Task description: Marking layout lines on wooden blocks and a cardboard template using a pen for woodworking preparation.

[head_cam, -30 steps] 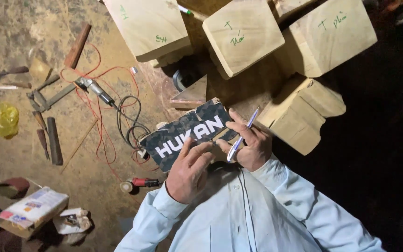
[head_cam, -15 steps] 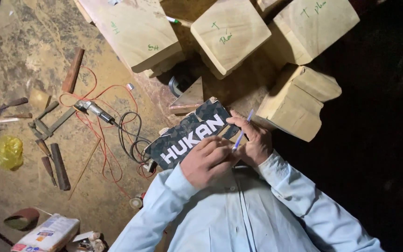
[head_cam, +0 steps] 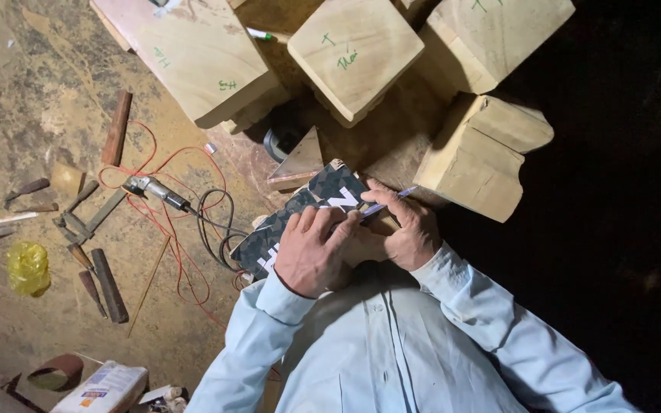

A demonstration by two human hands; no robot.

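A dark patterned booklet (head_cam: 323, 200) with white lettering lies tilted in front of me, over the edge of the wood blocks. My left hand (head_cam: 317, 248) lies flat on it, fingers spread across the cover and hiding most of the lettering. My right hand (head_cam: 405, 227) grips a blue and white pen (head_cam: 386, 203) with its tip pointing down-left toward the booklet. The two hands touch each other. Both arms wear light blue sleeves.
Several pale wood blocks (head_cam: 355, 53) with green marks lie ahead, one chunk (head_cam: 483, 157) at right. A small wedge (head_cam: 296, 162) sits by the booklet. On the dirt floor at left lie a rotary tool (head_cam: 154, 191) with red and black cables, chisels (head_cam: 99, 277), a yellow bag (head_cam: 27, 268) and a carton (head_cam: 105, 388).
My left hand slid up over the booklet's cover, hiding more lettering. The pen hand shifted slightly. The view moved, so blocks and tools sit lower-left in frame.
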